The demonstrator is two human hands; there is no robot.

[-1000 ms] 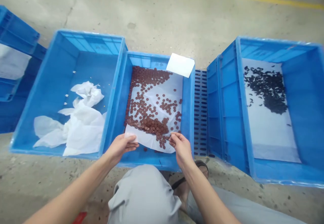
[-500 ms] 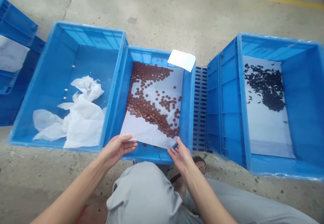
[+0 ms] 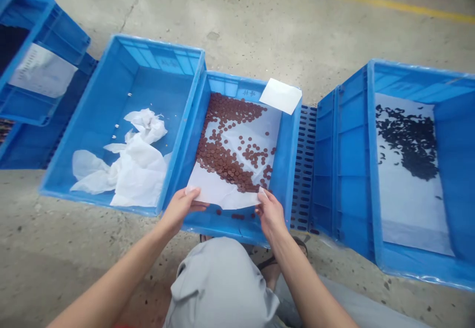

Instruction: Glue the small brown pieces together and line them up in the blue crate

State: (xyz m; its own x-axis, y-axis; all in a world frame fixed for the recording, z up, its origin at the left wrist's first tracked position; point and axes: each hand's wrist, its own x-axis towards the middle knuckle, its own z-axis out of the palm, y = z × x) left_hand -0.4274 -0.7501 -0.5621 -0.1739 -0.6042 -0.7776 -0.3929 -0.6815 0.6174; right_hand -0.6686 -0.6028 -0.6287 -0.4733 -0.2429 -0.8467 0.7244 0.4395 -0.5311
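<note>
A white paper sheet (image 3: pixel 208 182) lies in the middle blue crate (image 3: pixel 289 169), with many small brown discs (image 3: pixel 218 157) spread over it. My left hand (image 3: pixel 181 205) pinches the sheet's near left corner, thumb on top and fingers beneath. At the near right corner, my right hand (image 3: pixel 271 214) is closed on the same sheet. The near edge is lifted off the crate's bottom, where a few more discs (image 3: pixel 237 216) show below it. A blank white slip (image 3: pixel 281 95) rests on the crate's far right corner.
On the left, a blue crate (image 3: pixel 77 125) holds crumpled white paper (image 3: pixel 139 169) and a few white bits. Another crate (image 3: pixel 371 169) at right contains dark curved pieces (image 3: pixel 411 140) on white paper. Stacked crates (image 3: pixel 63 36) stand far left. My knee (image 3: pixel 224 278) is close to the middle crate.
My right hand has closed on the sheet's near right corner. Both hands have raised the near edge, uncovering discs underneath. The whole view has shifted, so the crates appear farther right.
</note>
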